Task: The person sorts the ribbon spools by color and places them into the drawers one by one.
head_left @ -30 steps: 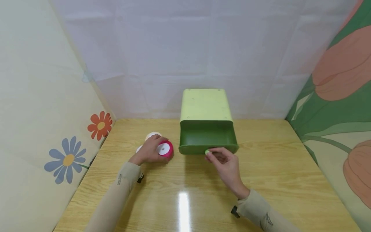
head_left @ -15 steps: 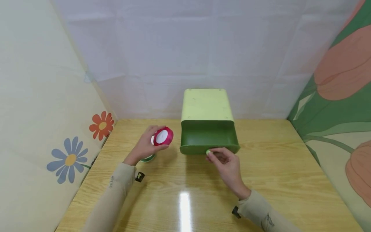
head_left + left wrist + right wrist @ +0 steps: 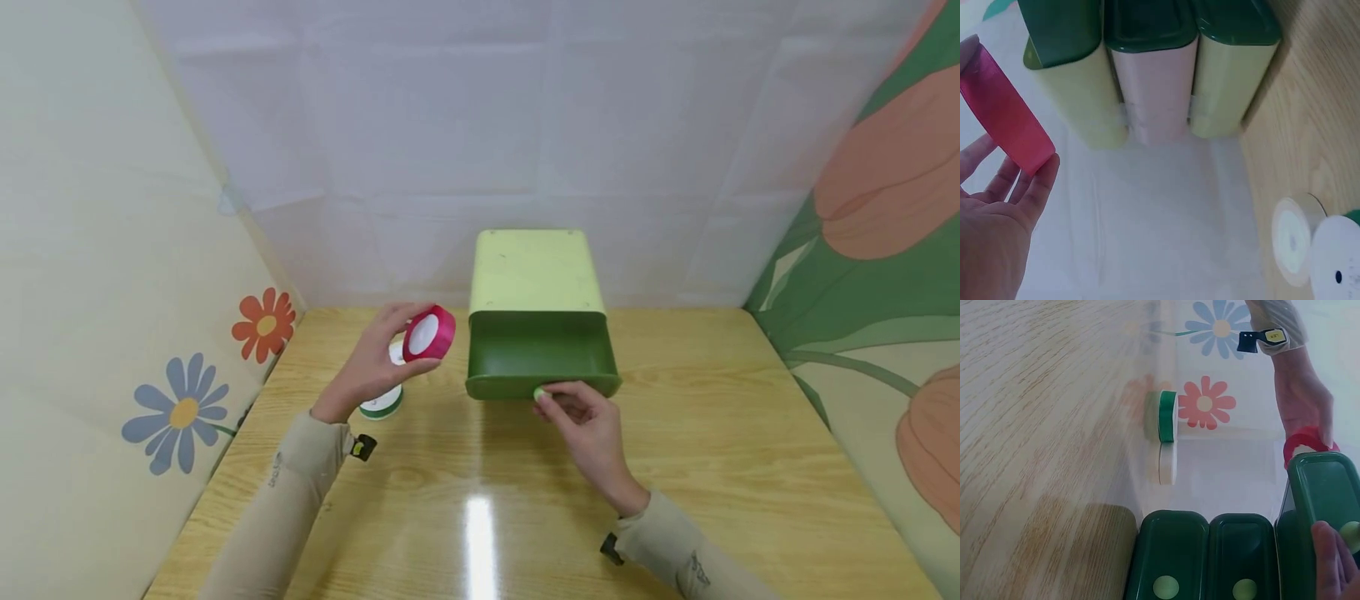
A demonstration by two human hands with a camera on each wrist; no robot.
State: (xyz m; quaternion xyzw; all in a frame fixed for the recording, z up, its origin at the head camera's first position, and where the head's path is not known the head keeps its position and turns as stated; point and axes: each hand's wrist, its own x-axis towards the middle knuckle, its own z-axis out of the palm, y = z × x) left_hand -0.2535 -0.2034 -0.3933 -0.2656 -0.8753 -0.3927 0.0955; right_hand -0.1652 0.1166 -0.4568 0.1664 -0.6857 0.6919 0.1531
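Note:
My left hand grips a roll of deep pink ribbon by its edges, thumb below and fingers above. In the left wrist view the ribbon roll is tilted, raised off the wooden table. At the middle stands a drawer unit, pale yellow on top, its dark green top drawer pulled out. Thumb and fingers of my right hand pinch the light green knob on that drawer's front. The ribbon is left of the drawer, apart from it. Nothing shows inside the drawer.
Left of the unit, a green ribbon roll and a cream one lie on the table, partly behind my left hand. Two closed drawers sit below the open one. A white cloth wall rises behind; flowered panels flank the table.
My left hand has lifted the pink ribbon roll from beside the other rolls, raising and tilting it. My right hand and the drawer stay in place.

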